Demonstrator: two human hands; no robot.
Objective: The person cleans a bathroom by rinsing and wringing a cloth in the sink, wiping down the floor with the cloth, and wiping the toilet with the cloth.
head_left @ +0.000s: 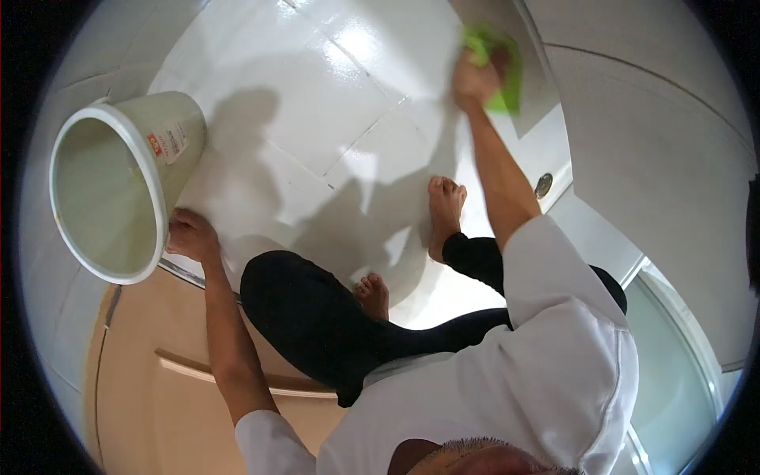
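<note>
My right hand (pixel 476 77) is wrapped round a green cloth (pixel 507 89) near the white wall at the upper right; hand and cloth are blurred by motion. At the left, my left hand (pixel 191 235) is closed beside the lower right side of a pale bucket (pixel 178 119). What its fingers hold, if anything, is hidden. The bucket is tilted with its wide white rim facing me, and a red and white label shows on its side. Its visible inside shows no objects.
White tiled floor (pixel 317 134) with dark joints lies ahead, with my bare feet on it. A round metal drain (pixel 543 186) is at the right. A tan door (pixel 174 396) stands at the lower left, glass (pixel 673 364) at the lower right, and tiled walls on both sides.
</note>
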